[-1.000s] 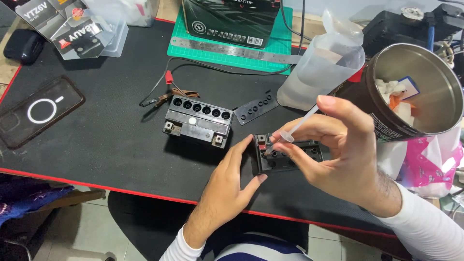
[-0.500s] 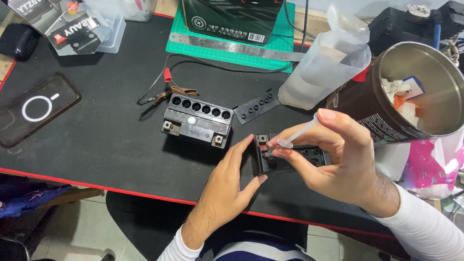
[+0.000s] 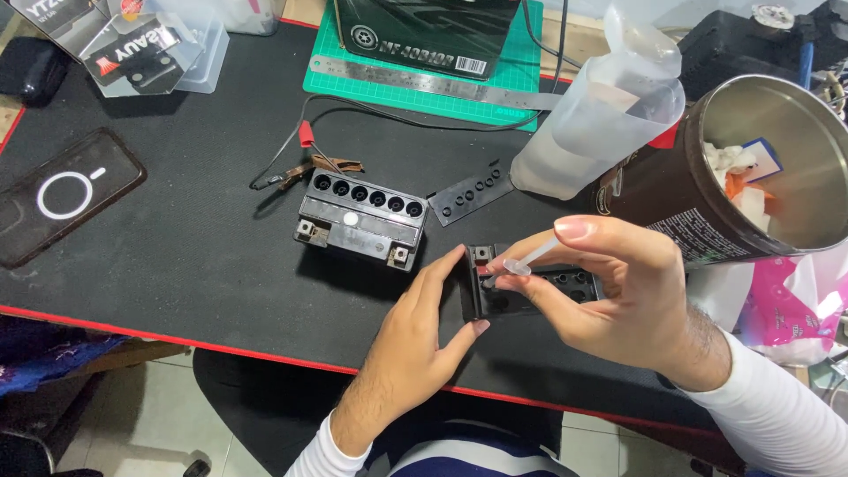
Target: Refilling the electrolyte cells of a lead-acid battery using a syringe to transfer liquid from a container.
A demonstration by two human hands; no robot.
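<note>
Two hands over a black table [image 3: 177,265], one person, white sleeves.

Left hand [image 3: 424,340]: thumb and fingers curled round the near left end of a small black battery [image 3: 530,296], bracing it from both sides. Hand partly closed on it, not a full fist.

Right hand [image 3: 618,296]: fingers pinched shut on one thin clear dropper [image 3: 530,258]. Dropper lies at a slant, tip down toward the left end of the battery top. Whether the tip touches, cannot tell. Palm covers the battery's right end.

That battery sits near the table's front edge, close to centre. Some round holes show in a row on its top; the rest are hidden by the hand.

Second battery [image 3: 362,219], also black, stands just behind and left, apart from the first. Six open holes in a row on top.

One black cap strip [image 3: 473,192] with six holes lies flat between the second battery and a clear plastic bottle [image 3: 601,115].

One red-tipped lead [image 3: 305,150] behind the second battery.

One metal can [image 3: 751,177], tipped, scraps inside, at right.

One phone [image 3: 62,194], face down, far left.

One green mat [image 3: 424,71] at back with one steel ruler [image 3: 424,81] on it.
</note>
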